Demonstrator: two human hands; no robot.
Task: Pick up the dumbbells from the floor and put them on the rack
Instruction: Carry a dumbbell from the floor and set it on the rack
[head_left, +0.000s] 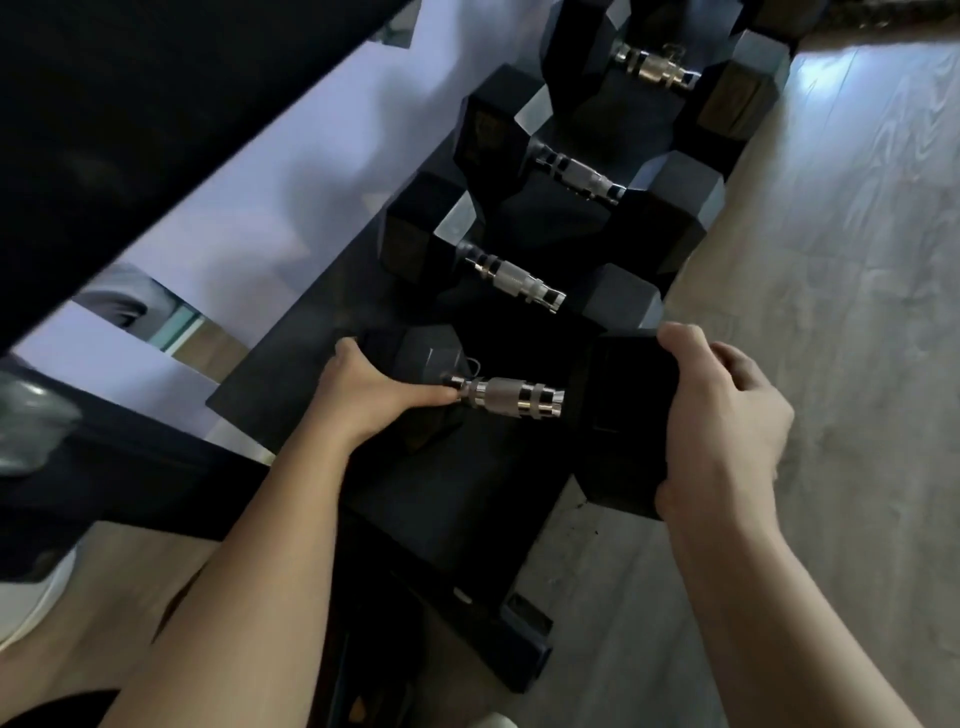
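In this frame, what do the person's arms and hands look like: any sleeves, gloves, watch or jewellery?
Both arms are bare from the bottom edge of the head view up to the wrists; no sleeve shows. The left hand and the right hand wear no gloves. No watch, band or bracelet shows on either wrist, and no ring on the fingers that are in view. Some fingers are hidden, so those cannot be checked.

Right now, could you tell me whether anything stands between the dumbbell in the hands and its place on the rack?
Nothing visible does. The nearest dumbbell appears already on the rack, beside three others, with the left hand and right hand gripping its two heads.
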